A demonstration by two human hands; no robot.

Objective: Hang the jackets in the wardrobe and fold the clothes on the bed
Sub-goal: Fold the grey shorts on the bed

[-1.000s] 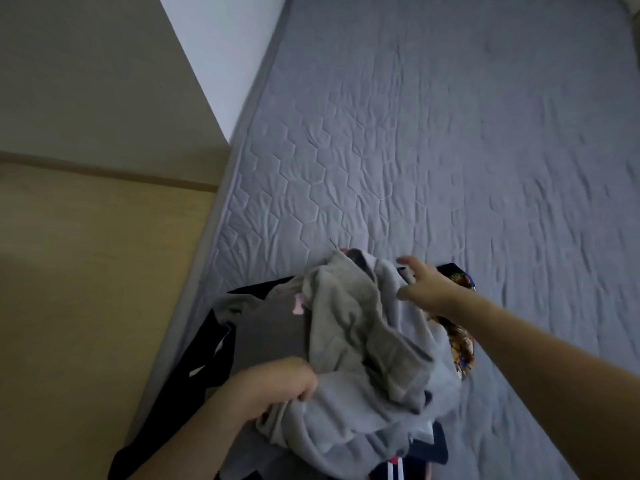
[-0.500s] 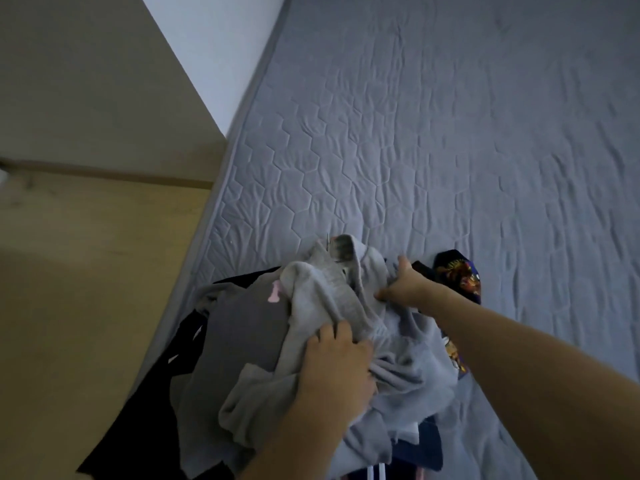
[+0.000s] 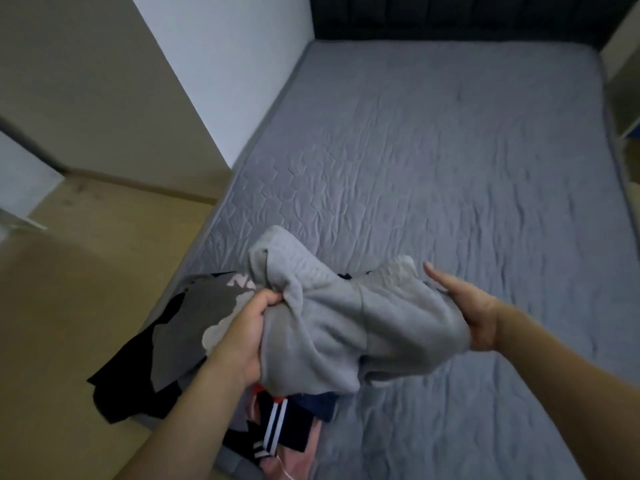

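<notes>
**Grey sweatshirt lifted off the pile, nothing folded yet**

Far left: floor (image 3: 86,306) and wall, no wardrobe door clearly in view. At the bed's (image 3: 450,168) near-left corner sits the clothes pile (image 3: 194,327): dark grey printed top, black garment hanging over the edge, navy striped piece (image 3: 277,427) and something pink below. All unsorted.

Left hand (image 3: 242,327) is fisted around a bunch of the grey sweatshirt (image 3: 346,320). The sweatshirt hangs between both hands, raised above the pile. Right hand (image 3: 464,306) has its fingers extended, palm against the garment's right end, supporting it; no pinch visible.

Progress, my read: early. No folded stack showing, rest of the bed bare, whole pile left.

Versus half a second back: the left hand was pressing flat on the sweatshirt, now it grips; the garment is up and stretched wider; the camera tilted up, so the headboard (image 3: 450,15) now shows.
</notes>
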